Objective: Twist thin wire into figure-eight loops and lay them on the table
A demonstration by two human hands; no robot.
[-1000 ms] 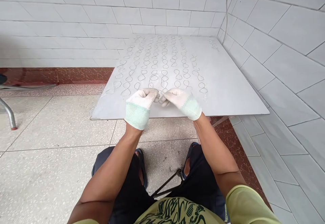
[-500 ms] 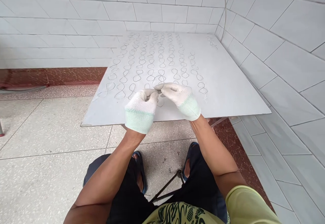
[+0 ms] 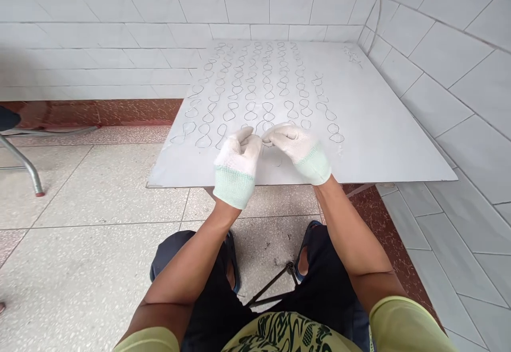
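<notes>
Nearest the wearer: patterned shirt; dark trousers; speckled floor below.

At the near edge of the white board: two white gloves with pale green cuffs. Left hand, fingers curled, thumb toward the forefinger; right hand, fingertips bunched close to the left's. Wire lines show beside the fingertips; whether either hand grips one cannot be told.

Hazards, as judged: thin wire could slip from gloved fingertips for want of feel, or bend out of shape under uneven pressure; a dragging cuff or finger could hook neighbouring pieces and upset their rows.

Across the board: figure-eight wire loops, many, in rough columns running away from the hands, the closest partly behind the gloves. Containers: none seen; loops lie directly on the board.

Far right corner: a small tangled heap, material unclear. Behind: tiled wall.
</notes>
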